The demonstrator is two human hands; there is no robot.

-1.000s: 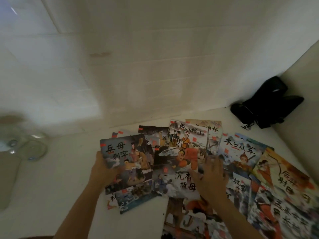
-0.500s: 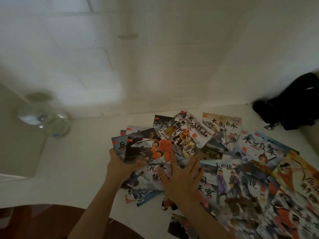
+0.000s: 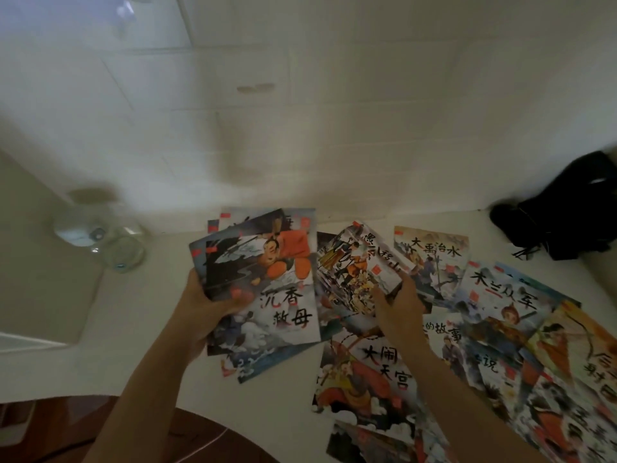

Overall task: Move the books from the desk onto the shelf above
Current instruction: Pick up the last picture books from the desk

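Head view: the gathering step is judged to be in hand, with nothing yet raised toward the shelf, which is not seen in frame. A fanned stack of thin picture books (image 3: 267, 289) is held at centre left of the frame by the left hand (image 3: 203, 312); the thumb is laid across the top cover and the fingers are curled under the stack's lower left edge, so a firm grip is shown. Just right of it, at centre frame, one more book (image 3: 360, 269) is pinched at its lower right corner by the right hand (image 3: 397, 302) and is tilted up off the pile; the fingers are closed on that corner. The remaining books (image 3: 500, 329) are spread overlapping across the right and lower right of the white desk (image 3: 150, 329), with one large cover lying below the right forearm. A clear glass object (image 3: 100, 235) is seen at mid left and a black bundle (image 3: 567, 208) at the far right edge, both blurred. The next move is judged to call for the pinched book to be slid onto the held stack and the edges squared, since the stack is loosely fanned and thin covers could slip out once lifted. Many books are left, so early progress is estimated.
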